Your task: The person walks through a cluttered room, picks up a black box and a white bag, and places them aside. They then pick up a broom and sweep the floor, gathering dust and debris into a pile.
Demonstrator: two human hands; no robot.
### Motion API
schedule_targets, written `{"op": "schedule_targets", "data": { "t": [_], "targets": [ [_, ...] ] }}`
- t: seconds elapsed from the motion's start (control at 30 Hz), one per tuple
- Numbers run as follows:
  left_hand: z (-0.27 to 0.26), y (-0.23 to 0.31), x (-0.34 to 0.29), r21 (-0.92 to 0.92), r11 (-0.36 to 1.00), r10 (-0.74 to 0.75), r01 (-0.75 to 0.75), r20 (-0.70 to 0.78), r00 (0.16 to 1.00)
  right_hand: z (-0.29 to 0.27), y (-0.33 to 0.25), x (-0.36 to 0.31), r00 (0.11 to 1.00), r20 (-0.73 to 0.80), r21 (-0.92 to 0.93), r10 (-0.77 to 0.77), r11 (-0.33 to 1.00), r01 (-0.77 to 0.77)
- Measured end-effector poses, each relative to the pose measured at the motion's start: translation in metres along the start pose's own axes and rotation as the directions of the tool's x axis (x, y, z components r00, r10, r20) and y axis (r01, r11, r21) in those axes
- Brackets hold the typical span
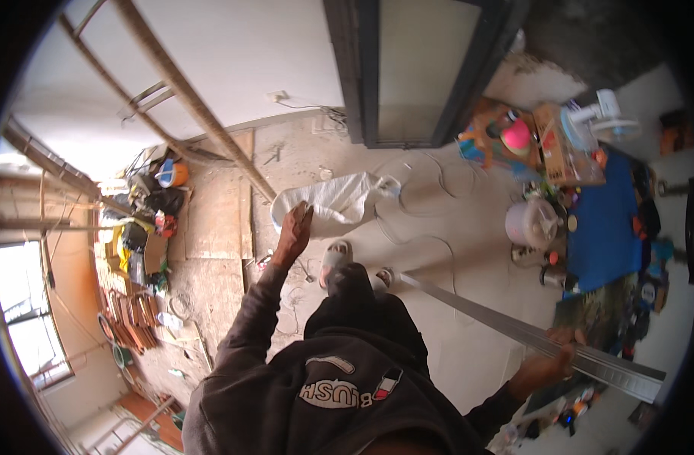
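My left hand (295, 230) is closed at the near left end of a white woven sack (339, 199), which looks crumpled and lies or hangs just above the floor ahead of my feet. Out to my right, my right hand (553, 359) has its fingers wrapped around a long grey metal profile (487, 317). That profile slants from beside my right foot up past the hand, and its ridged upper end reaches the right rim of the view. What the sack contains is hidden.
A scaffold pole (203, 114) slopes down behind the sack. Loose cable (438, 236) winds over the floor. A pale bucket (530, 224), a white fan (601, 121) and a blue sheet (606, 227) stand to the right. Stacked tiles (131, 318) and a board (218, 205) lie left.
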State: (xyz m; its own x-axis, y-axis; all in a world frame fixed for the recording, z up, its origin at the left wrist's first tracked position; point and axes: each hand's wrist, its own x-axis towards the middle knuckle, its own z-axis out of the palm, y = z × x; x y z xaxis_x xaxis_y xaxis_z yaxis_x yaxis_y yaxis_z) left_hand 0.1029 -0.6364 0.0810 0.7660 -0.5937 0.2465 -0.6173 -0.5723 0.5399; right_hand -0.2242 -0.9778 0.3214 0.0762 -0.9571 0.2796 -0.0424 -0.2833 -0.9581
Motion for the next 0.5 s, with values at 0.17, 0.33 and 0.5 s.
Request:
{"op": "schedule_targets", "data": {
  "t": [0.17,0.33,0.5],
  "targets": [
    [-0.089,0.036,-0.053,-0.077,0.893,-0.45,0.444,-0.132,0.883,0.015,0.003,-0.004,0.958,0.213,-0.013,-0.193,0.98,0.201],
    [-0.159,0.03,-0.115,-0.241,0.642,-0.765,0.728,-0.135,0.629,0.069,-0.007,-0.023,0.891,0.39,0.102,-0.232,0.973,0.209],
    [-0.183,0.006,-0.199,-0.217,0.623,-0.773,0.751,-0.313,0.551,0.139,-0.051,-0.05,0.748,0.604,0.243,-0.276,0.957,0.158]
  ]
}}
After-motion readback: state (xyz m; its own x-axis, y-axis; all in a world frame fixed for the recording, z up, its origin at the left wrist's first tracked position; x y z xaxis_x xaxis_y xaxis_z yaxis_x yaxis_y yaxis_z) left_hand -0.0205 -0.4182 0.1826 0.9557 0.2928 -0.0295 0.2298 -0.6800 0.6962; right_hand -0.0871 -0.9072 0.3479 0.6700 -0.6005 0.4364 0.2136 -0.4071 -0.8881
